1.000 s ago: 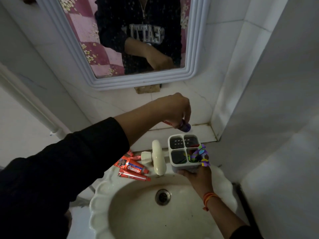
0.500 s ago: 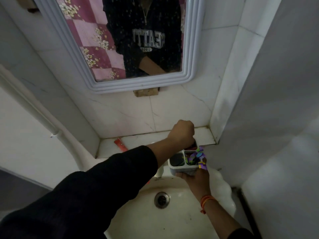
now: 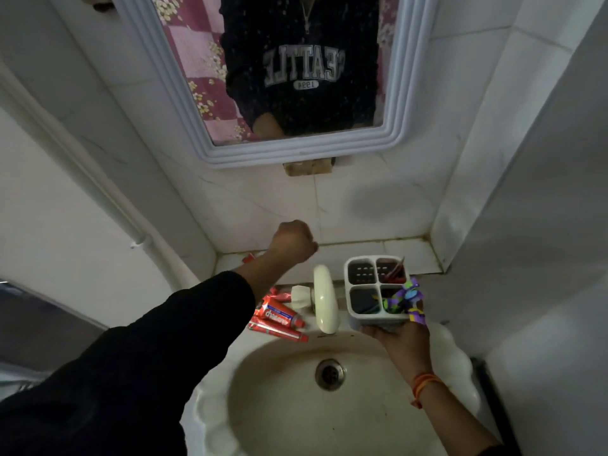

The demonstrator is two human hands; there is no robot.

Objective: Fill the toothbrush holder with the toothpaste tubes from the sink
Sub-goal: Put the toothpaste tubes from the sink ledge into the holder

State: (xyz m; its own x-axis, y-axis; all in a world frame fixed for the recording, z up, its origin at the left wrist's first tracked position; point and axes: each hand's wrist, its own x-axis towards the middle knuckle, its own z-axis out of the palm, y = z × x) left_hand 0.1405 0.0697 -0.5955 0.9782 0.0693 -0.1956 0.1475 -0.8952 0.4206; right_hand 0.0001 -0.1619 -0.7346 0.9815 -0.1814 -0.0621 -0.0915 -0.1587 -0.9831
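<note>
Three red toothpaste tubes (image 3: 279, 319) were seen lying in a loose pile on the rim of the white sink (image 3: 460, 363), just left of the cream tap (image 3: 324, 302), their caps pointing toward the basin. Each tube was judged light, soft-walled and glossy, likely to dent under a squeeze and to slide on the wet-looking ceramic; the firmest places to be taken hold of were judged to be the stiff shoulder below the cap or the flat crimped tail. White lettering was carried on the topmost tube; the lower two were thinner and partly covered.

The white four-compartment toothbrush holder (image 3: 375, 322) was held from beneath by the right hand (image 3: 403, 340), its grip closed around the base, above the sink's back edge. One red tube (image 3: 393, 273) was seen standing tilted in the far-right compartment; purple and green items filled the near-right one, and the far-left was bare. The left hand (image 3: 291, 243) was raised over the tiled ledge (image 3: 408, 253) as a closed fist, with nothing visibly held. A further red object (image 3: 247, 257) was glimpsed on the ledge behind the wrist, too hidden to be identified.
</note>
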